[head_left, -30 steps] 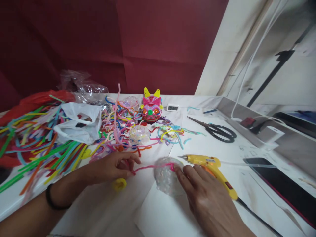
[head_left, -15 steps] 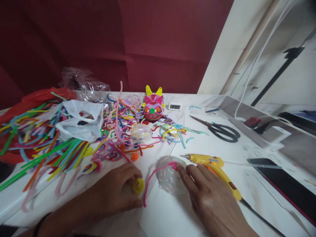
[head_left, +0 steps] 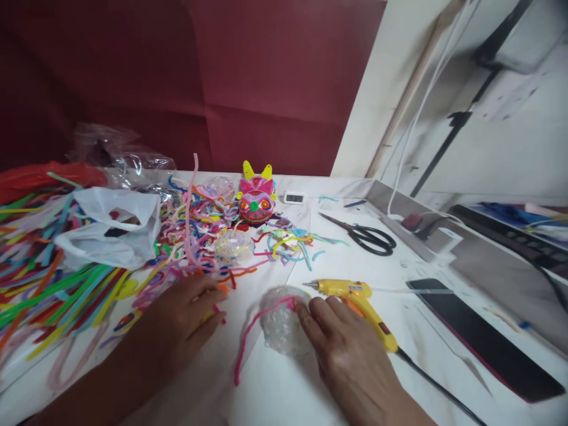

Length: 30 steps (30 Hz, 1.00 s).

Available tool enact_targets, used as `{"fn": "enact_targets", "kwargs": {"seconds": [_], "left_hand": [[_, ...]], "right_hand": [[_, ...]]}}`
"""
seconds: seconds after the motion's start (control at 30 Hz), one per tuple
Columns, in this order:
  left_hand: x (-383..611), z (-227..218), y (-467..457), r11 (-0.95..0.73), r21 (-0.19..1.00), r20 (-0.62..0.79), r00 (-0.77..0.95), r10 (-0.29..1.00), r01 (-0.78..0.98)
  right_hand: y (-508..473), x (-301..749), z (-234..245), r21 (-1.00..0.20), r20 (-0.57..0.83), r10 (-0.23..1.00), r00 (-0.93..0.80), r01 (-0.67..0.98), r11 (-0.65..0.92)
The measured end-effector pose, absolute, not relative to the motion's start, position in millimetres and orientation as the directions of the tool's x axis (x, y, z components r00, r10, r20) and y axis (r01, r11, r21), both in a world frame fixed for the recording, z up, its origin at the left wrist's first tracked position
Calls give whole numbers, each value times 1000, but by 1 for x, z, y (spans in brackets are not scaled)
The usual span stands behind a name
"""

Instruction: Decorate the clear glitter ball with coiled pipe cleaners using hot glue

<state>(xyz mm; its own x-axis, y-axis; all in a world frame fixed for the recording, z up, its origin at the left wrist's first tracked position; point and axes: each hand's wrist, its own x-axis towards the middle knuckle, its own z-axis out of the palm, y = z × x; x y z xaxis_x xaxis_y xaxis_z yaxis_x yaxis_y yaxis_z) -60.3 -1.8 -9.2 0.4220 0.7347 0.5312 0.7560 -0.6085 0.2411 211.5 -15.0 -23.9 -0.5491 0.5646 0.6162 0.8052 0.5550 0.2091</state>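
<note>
My right hand is closed, its thumb and index finger pinching the end of a pink pipe cleaner against a clear, speckled ball. The free length of the pipe cleaner hangs over the ball's left side onto the table. My left hand is curled at the edge of a pile of coloured pipe cleaners. Between its fingers a small yellow piece shows in part, with a bit of pink beside it. An orange piece lies by the left fingertips.
A yellow hot glue gun lies right of the ball, its cord trailing toward me. Black scissors, a small digital display and a decorated pink mask-like figure sit farther back. A phone lies at right, a white plastic bag at left.
My left hand has moved left toward the pile, and its yellow piece is now mostly hidden. The right hand keeps its pinch at the ball. The whole view has swung to the right.
</note>
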Motion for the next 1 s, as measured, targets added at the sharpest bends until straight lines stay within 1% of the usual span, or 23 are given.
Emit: {"fn": "enact_targets", "kwargs": {"seconds": [0.03,0.1,0.17,0.2,0.27,0.37,0.5,0.6,0.7,0.77,0.9,0.97,1.0], "left_hand": [[-51,-4,3,-637,248,531,448,719,730],[-28,5,15,-698,327,463,536,706,637],[-6,12,26,-707,412,395,587,707,575],[4,15,31,-693,435,352,599,719,575],[19,17,39,-699,436,274,657,703,566],[30,19,46,-696,437,210,689,694,569],[30,18,51,-688,462,166,708,687,560],[28,17,54,-670,518,137,721,679,532],[27,16,55,-631,562,118,704,701,535],[28,16,55,-618,568,110,694,711,544],[28,15,55,-626,563,129,691,712,540],[28,13,55,-638,552,140,695,705,537],[28,12,55,-647,546,147,700,699,532]], "right_hand": [[-15,211,-24,206,618,563,-548,805,557],[-16,211,-24,192,627,561,-540,805,561],[-16,211,-23,176,636,561,-531,807,564],[-16,211,-22,168,633,565,-529,806,567],[-16,210,-20,136,633,583,-510,814,564],[-16,210,-20,90,633,596,-494,812,577],[-15,212,-21,38,623,615,-484,803,594],[-15,214,-22,-19,598,643,-479,793,609],[-15,214,-23,-50,597,646,-476,782,621],[-15,214,-25,-65,603,641,-474,772,632],[-17,217,-34,-149,639,650,-412,762,630],[-19,220,-37,-155,643,647,-410,757,635],[-20,221,-38,-139,640,640,-424,756,640]]}}
